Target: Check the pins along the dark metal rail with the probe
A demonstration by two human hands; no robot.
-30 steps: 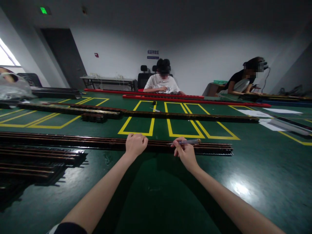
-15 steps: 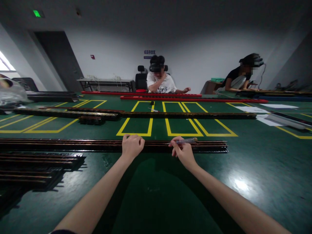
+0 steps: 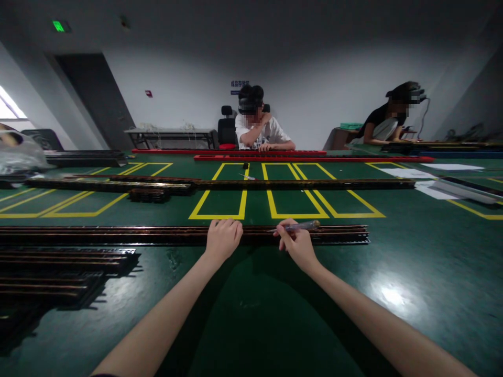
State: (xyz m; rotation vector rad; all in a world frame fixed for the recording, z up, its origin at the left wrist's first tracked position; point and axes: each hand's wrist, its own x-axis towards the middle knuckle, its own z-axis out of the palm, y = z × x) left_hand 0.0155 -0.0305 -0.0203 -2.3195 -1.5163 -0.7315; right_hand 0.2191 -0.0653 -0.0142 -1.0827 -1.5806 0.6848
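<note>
A long black rail (image 3: 137, 235) with copper-coloured strips lies across the table in front of me. My left hand (image 3: 225, 240) rests over it near the middle of the view, its fingers curled down over the far edge, tips hidden. To the right, my right hand (image 3: 295, 245) grips a screwdriver (image 3: 304, 226) with a see-through handle. The handle points right, and the thin shaft points left, low over the strips. Whether its tip touches the rail I cannot tell.
More black rails (image 3: 66, 262) are stacked at the left, their ends jutting out. Farther back lie another long rail (image 3: 314, 185), red rails (image 3: 314, 158) and white papers (image 3: 436, 191). Yellow tape outlines (image 3: 216, 217) mark the green table. Two people (image 3: 263, 131) work beyond it.
My left hand has slid a little to the right along the rail, nearer my right hand. The right hand and screwdriver stay almost in place. The person opposite has drawn an arm in.
</note>
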